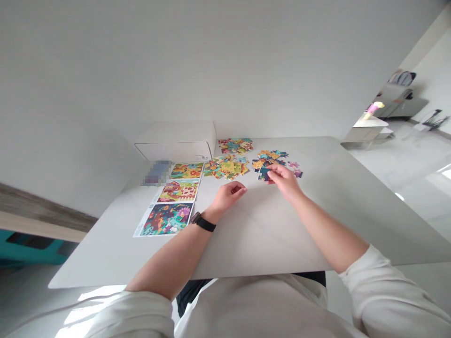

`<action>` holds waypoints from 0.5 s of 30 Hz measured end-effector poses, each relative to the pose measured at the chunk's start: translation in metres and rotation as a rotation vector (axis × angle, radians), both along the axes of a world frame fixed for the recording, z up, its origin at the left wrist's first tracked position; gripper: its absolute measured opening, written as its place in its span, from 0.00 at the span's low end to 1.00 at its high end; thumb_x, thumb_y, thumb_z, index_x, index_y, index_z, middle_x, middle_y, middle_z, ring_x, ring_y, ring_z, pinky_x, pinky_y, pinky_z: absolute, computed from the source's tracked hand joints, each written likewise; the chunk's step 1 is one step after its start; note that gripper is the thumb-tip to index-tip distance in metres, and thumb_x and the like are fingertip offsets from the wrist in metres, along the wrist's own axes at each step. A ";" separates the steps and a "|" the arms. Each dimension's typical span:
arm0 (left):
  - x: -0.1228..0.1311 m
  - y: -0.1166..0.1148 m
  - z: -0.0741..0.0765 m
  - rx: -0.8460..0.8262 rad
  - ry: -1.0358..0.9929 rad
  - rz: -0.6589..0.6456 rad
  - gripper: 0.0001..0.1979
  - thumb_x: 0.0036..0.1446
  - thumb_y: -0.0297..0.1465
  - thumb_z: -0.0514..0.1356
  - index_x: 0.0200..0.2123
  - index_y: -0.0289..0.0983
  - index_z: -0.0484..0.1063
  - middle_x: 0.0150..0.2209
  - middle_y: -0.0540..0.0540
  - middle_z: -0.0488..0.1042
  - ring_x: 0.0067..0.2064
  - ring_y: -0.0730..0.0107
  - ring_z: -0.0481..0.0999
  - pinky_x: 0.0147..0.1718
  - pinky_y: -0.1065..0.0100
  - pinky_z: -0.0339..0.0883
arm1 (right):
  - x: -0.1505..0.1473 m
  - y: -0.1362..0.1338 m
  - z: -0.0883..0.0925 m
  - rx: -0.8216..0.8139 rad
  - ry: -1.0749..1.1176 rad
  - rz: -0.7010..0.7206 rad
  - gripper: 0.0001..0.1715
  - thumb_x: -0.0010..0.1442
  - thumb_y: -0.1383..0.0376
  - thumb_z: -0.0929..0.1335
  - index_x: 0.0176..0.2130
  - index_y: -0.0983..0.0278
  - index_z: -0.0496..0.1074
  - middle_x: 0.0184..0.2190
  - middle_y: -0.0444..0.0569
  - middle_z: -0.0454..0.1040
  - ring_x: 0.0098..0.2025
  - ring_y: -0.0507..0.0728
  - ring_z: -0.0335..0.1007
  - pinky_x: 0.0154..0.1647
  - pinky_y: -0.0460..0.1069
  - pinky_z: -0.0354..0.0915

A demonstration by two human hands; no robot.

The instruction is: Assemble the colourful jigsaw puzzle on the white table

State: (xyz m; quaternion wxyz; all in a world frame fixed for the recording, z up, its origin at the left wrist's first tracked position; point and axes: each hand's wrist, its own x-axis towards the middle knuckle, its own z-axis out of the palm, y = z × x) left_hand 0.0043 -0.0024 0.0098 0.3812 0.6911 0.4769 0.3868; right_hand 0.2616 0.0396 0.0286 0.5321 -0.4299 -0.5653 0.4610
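My right hand (pixel 283 179) rests at the near edge of a dark-toned pile of jigsaw pieces (pixel 274 162), its fingers pinched on a piece from that pile. My left hand (pixel 230 193) lies on the white table (pixel 317 220) just to the left, fingers curled in loosely, with nothing visible in them; a black watch is on its wrist. Two more piles of jigsaw pieces lie beyond: a yellow-green pile (pixel 227 167) and a further pile (pixel 235 145).
A printed sheet with three colourful reference pictures (pixel 172 199) lies at the left. A white box (pixel 178 142) stands against the wall behind it. The table's right edge drops to a bright floor with furniture far off.
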 end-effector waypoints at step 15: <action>0.007 -0.003 -0.002 -0.073 0.043 -0.002 0.19 0.59 0.46 0.64 0.39 0.35 0.81 0.32 0.46 0.81 0.32 0.69 0.74 0.33 0.68 0.65 | -0.024 -0.018 -0.035 -0.021 -0.154 0.106 0.23 0.58 0.48 0.75 0.46 0.61 0.81 0.35 0.49 0.84 0.37 0.60 0.81 0.37 0.54 0.77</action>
